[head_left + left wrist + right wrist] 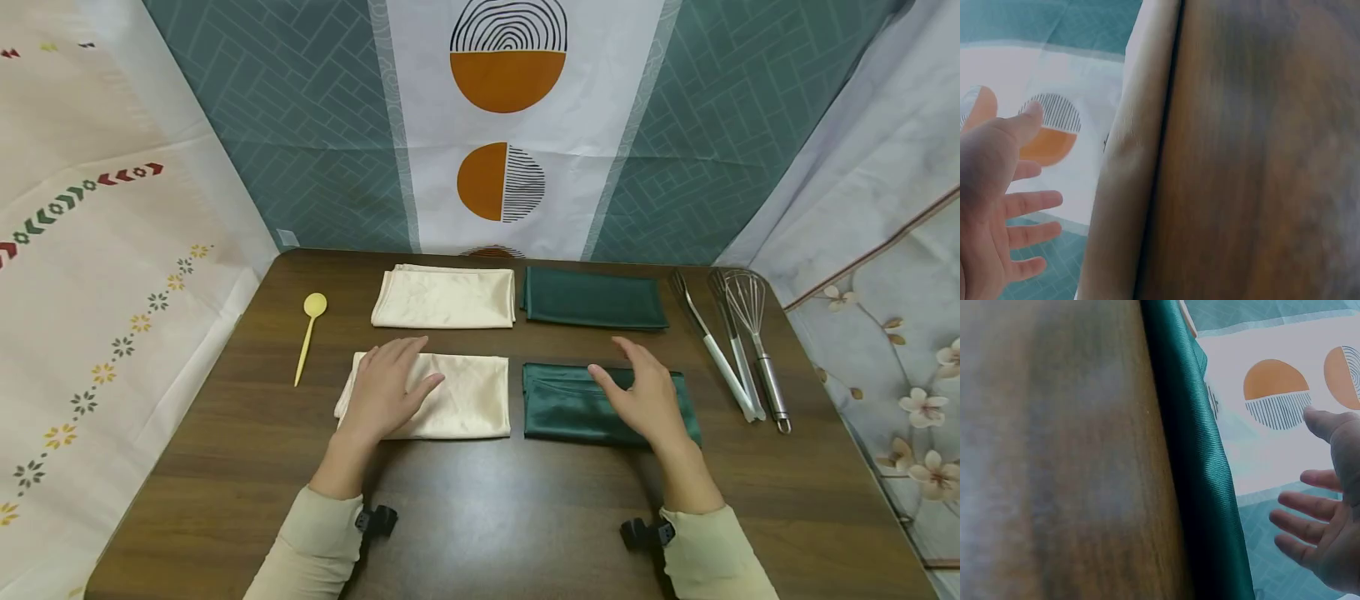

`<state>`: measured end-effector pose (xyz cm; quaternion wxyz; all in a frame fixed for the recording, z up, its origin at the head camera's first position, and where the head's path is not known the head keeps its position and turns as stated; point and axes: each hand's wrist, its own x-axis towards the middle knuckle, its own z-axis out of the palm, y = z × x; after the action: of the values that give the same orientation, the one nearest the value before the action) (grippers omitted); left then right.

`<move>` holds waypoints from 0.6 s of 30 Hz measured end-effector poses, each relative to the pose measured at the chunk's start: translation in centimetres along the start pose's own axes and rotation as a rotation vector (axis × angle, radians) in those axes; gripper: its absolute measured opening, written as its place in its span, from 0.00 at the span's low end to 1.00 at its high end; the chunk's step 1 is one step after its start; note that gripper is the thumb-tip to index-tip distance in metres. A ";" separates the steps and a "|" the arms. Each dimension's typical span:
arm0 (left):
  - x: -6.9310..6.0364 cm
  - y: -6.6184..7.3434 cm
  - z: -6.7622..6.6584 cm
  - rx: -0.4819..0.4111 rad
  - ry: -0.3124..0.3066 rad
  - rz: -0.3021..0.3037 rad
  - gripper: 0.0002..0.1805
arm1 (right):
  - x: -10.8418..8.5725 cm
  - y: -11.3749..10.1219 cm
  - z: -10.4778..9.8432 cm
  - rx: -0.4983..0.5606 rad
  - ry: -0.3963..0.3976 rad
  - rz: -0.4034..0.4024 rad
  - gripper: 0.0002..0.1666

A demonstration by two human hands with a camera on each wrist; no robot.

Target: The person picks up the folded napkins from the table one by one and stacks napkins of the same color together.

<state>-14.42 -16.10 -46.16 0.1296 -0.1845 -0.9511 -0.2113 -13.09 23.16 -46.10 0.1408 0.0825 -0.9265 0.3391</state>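
Note:
In the head view my left hand [385,390] hovers over the left part of the near cream folded cloth [465,398], thumb apart from the fingers and nothing held. My right hand [647,395] is above the near dark green folded cloth [570,408], its thumb also spread and the palm bare. Both wrist views show relaxed, parted fingers. Behind these lie a second cream folded cloth [446,298] and a second green folded cloth [592,298]. Along the right wrist view runs the edge of the near green cloth [1200,450].
A yellow spoon [307,333] lies on the brown table [465,517] at the left. On the right are a white-handled fork [716,350], another white-handled utensil [741,358] partly hidden, and a whisk [759,350]. A patterned curtain [300,125] hangs behind the table.

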 end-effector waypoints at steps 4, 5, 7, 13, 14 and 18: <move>-0.2 -0.6 -0.2 -0.033 0.027 -0.005 0.34 | 0.6 0.1 0.2 0.096 -0.021 -0.004 0.35; -0.2 -0.8 -0.3 -0.044 0.026 -0.015 0.33 | 0.7 0.1 0.2 0.115 -0.032 -0.003 0.34; -0.2 -1.3 -0.5 -0.057 0.018 -0.030 0.33 | 1.0 0.0 0.2 0.151 -0.062 0.007 0.34; -0.3 -3.2 -1.2 -0.112 -0.038 -0.087 0.33 | 1.9 -0.6 0.5 0.177 -0.129 0.023 0.35; -0.4 -3.5 -1.3 -0.123 -0.047 -0.100 0.33 | 2.1 -0.7 0.5 0.177 -0.136 0.022 0.35; -0.5 -4.7 -1.6 -0.144 -0.093 -0.140 0.34 | 2.6 -1.1 1.0 0.175 -0.169 0.014 0.34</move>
<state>-15.60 -20.90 -46.60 0.0565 -0.1360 -0.9489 -0.2790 -15.53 21.53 -45.35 0.0521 0.1165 -0.9025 0.4115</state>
